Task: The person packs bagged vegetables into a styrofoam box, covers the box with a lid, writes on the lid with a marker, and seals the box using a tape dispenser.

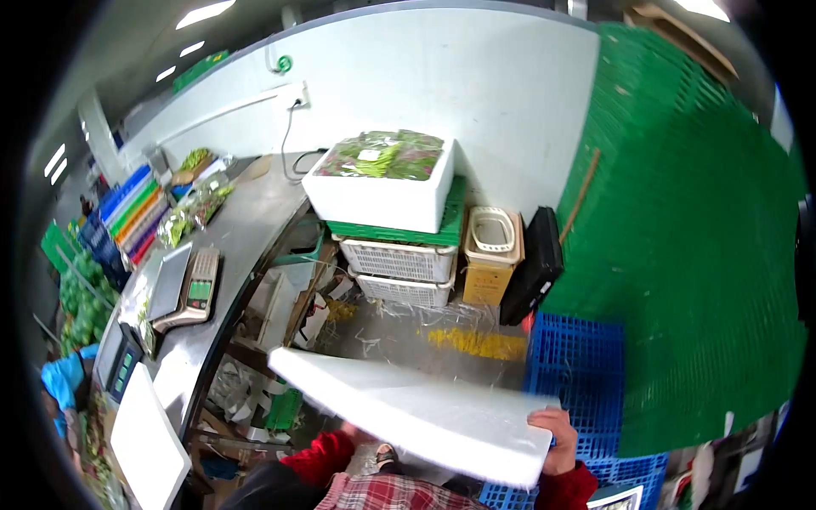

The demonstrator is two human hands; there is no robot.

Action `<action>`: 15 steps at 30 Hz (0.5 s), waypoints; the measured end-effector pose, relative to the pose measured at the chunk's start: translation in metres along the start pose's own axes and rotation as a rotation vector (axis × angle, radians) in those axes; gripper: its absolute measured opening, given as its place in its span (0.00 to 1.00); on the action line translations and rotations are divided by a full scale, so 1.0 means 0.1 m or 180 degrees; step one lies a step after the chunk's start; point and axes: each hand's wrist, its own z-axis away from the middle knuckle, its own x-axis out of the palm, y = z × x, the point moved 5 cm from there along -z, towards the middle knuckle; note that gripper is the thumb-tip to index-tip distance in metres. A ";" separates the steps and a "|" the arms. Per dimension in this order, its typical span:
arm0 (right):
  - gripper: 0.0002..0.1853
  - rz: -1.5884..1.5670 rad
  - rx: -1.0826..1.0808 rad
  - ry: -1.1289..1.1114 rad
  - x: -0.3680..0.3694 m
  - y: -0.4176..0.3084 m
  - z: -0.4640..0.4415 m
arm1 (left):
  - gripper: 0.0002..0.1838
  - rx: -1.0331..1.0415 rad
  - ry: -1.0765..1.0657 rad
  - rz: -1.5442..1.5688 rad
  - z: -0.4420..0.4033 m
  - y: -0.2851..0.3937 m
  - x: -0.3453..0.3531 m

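A large white foam panel point(416, 412), slightly blurred, is held tilted in front of my body. My right hand point(558, 440) grips its right end, fingers over the edge. Near the panel's lower left edge is my left hand point(357, 433), mostly hidden behind the panel, its fingers out of sight. Beyond the panel, a white foam box point(378, 197) full of bagged leafy greens point(382, 155) rests on a green crate point(399, 234) and two white baskets point(404, 262).
At the left, a metal table point(246, 208) bears a scale point(187, 289) and bagged vegetables point(200, 208). Another white panel point(149, 442) leans beside it. Blue crates point(575, 361) and green netting point(688, 255) are on the right. Debris lies on the floor. A person's blue sleeve point(64, 378) shows far left.
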 end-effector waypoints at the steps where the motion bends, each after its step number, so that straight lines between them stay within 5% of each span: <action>1: 0.14 0.0062 -0.0348 -0.0235 0.18 -0.26 -0.33 | 0.47 0.0216 -0.0181 0.0493 0.01 0.30 -0.16; 4: 0.15 0.1128 -0.1231 -0.0338 0.76 -0.76 -1.12 | 0.44 0.0950 -0.0572 0.1450 0.23 1.15 -0.72; 8: 0.14 0.0569 -0.1240 -0.0606 1.43 -1.05 -1.88 | 0.40 0.1863 -0.0918 0.2189 0.62 2.21 -1.52; 15: 0.11 0.0763 -0.1759 0.0453 1.63 -0.70 -3.02 | 0.33 0.2590 -0.1164 0.3104 0.86 3.57 -2.33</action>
